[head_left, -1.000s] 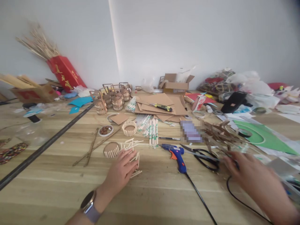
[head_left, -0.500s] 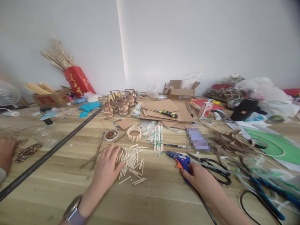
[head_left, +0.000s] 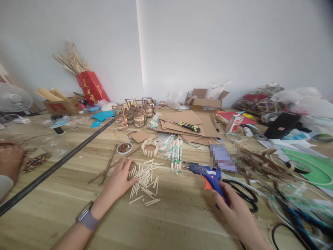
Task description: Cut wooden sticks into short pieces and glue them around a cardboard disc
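Note:
My left hand [head_left: 120, 178] curls round a small cardboard round [head_left: 133, 170] with short sticks standing along its edge; the fingers cover part of it. Loose short wooden sticks [head_left: 147, 180] lie in a heap just right of that hand. In my right hand [head_left: 231, 203] is a blue glue gun [head_left: 213, 175], held by its handle with its nozzle to the left. Its orange trigger [head_left: 207, 183] shows in front of the fingers, and a small red light glows on its body. Behind the heap stands a finished-looking ring of sticks [head_left: 150, 148] on a cardboard base.
Black-handled scissors [head_left: 244, 192] lie behind my right hand. Farther back are a bowl of brown balls [head_left: 124, 148], wrapped chopsticks [head_left: 177, 154], a yellow-black cutter [head_left: 188, 126] on cardboard, and several small stick baskets [head_left: 139, 118]. At the left edge, another person's hand [head_left: 10, 158] rests beyond a dark bar [head_left: 59, 161].
My right hand has lifted the glue gun up from beside the scissors and turned it slightly. My left hand stays at the cardboard round. The whole view has shifted a little.

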`<act>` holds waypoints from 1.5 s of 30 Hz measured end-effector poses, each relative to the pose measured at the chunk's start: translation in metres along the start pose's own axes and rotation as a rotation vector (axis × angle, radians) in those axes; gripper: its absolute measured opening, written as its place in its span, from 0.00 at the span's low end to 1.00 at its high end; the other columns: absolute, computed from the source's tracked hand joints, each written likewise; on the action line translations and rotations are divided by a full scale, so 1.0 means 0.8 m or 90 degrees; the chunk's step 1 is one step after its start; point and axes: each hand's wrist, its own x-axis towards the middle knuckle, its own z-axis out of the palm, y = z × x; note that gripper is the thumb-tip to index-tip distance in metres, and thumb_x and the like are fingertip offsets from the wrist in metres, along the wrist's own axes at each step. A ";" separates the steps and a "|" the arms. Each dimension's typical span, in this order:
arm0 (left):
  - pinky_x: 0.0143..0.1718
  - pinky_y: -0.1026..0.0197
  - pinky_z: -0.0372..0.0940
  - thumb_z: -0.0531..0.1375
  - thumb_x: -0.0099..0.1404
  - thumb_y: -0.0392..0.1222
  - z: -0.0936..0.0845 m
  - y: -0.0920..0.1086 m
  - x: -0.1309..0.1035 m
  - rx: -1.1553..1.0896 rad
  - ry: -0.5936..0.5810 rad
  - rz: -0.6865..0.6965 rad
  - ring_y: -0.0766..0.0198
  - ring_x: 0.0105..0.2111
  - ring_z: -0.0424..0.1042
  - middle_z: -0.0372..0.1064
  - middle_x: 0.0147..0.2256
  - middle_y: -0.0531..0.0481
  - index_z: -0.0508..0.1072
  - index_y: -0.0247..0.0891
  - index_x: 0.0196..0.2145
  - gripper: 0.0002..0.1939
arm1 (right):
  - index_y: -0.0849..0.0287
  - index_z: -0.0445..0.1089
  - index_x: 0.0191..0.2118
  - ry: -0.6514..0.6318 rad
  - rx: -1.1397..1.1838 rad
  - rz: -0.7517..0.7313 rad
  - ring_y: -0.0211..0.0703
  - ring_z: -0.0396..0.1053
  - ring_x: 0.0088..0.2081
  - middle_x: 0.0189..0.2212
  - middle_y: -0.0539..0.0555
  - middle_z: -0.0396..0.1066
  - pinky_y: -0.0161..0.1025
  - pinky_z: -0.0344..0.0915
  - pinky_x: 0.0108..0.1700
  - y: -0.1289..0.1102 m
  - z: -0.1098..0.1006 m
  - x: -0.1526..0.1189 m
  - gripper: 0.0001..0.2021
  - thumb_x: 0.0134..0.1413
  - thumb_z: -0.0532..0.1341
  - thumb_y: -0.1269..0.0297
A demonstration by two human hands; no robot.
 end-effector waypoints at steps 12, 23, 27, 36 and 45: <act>0.58 0.43 0.62 0.66 0.58 0.39 -0.024 0.006 0.007 -0.021 -0.036 0.010 0.44 0.55 0.70 0.71 0.55 0.36 0.69 0.36 0.55 0.27 | 0.56 0.68 0.40 -0.180 0.132 -0.009 0.49 0.76 0.33 0.33 0.56 0.79 0.40 0.71 0.35 -0.016 0.022 -0.029 0.16 0.48 0.62 0.53; 0.51 0.47 0.66 0.62 0.63 0.37 -0.055 0.007 0.007 0.026 -0.054 0.040 0.49 0.47 0.73 0.77 0.43 0.42 0.77 0.38 0.37 0.05 | 0.55 0.68 0.36 -0.146 0.147 0.017 0.47 0.72 0.28 0.28 0.52 0.75 0.40 0.68 0.32 -0.021 0.021 -0.024 0.17 0.43 0.64 0.51; 0.54 0.47 0.65 0.58 0.67 0.40 -0.082 0.014 0.003 0.011 0.004 0.097 0.51 0.50 0.71 0.76 0.47 0.44 0.77 0.40 0.41 0.08 | 0.56 0.68 0.39 -0.121 0.173 0.065 0.46 0.69 0.28 0.27 0.51 0.73 0.40 0.65 0.30 -0.002 0.023 -0.025 0.19 0.43 0.64 0.50; 0.63 0.42 0.57 0.55 0.66 0.28 -0.061 0.121 -0.027 -0.034 -0.154 0.453 0.47 0.65 0.54 0.59 0.63 0.44 0.78 0.41 0.37 0.13 | 0.57 0.65 0.28 -0.176 0.394 0.176 0.36 0.57 0.19 0.15 0.44 0.57 0.36 0.54 0.23 -0.010 0.010 -0.023 0.19 0.45 0.66 0.45; 0.66 0.40 0.53 0.58 0.68 0.37 -0.037 0.129 -0.038 -0.209 -0.197 0.384 0.47 0.68 0.50 0.48 0.68 0.38 0.52 0.43 0.67 0.32 | 0.59 0.69 0.34 -0.189 0.442 0.203 0.35 0.56 0.20 0.17 0.44 0.60 0.34 0.54 0.24 -0.027 0.008 -0.020 0.24 0.39 0.71 0.45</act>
